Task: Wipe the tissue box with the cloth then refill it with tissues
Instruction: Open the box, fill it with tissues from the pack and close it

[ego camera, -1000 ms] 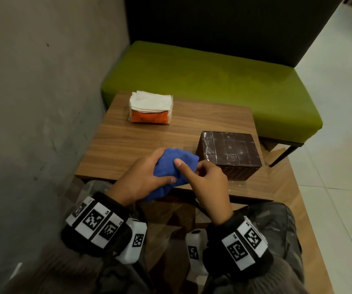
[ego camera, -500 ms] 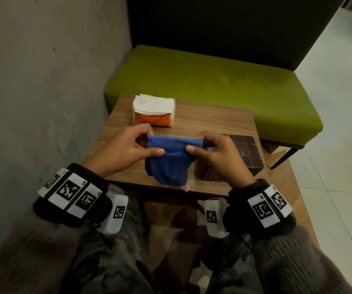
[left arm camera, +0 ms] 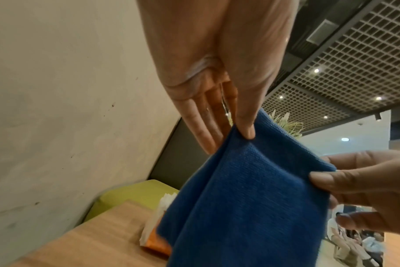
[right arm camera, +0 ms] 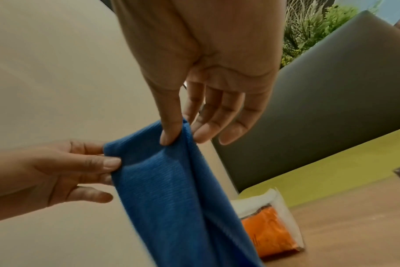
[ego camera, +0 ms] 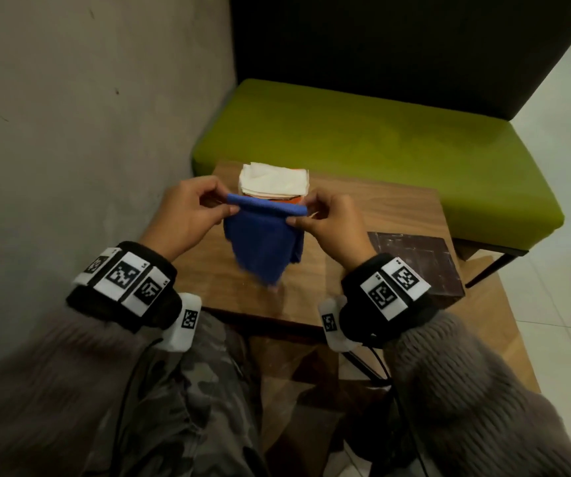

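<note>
A blue cloth (ego camera: pixel 263 239) hangs in the air above the wooden table (ego camera: pixel 373 215), folded over along its top edge. My left hand (ego camera: pixel 191 211) pinches its left top corner between thumb and forefinger, and my right hand (ego camera: pixel 325 222) pinches the right top corner. The wrist views show the same cloth (left arm camera: pixel 251 189) (right arm camera: pixel 171 189) with a thumb pressed on each corner. The dark brown tissue box (ego camera: pixel 414 259) stands at the table's right edge, partly hidden by my right wrist. An orange pack of white tissues (ego camera: pixel 273 182) lies at the far side of the table, behind the cloth.
A green bench seat (ego camera: pixel 380 139) with a dark backrest runs behind the table. A grey wall (ego camera: pixel 88 132) stands close on the left. White floor tiles (ego camera: pixel 559 287) lie to the right. My knees in camouflage trousers (ego camera: pixel 191 390) sit under the table's near edge.
Both hands have lifted the cloth from a bunch near the table's front edge and spread it out between them, higher and farther from me. The tissue box and pack have stayed put.
</note>
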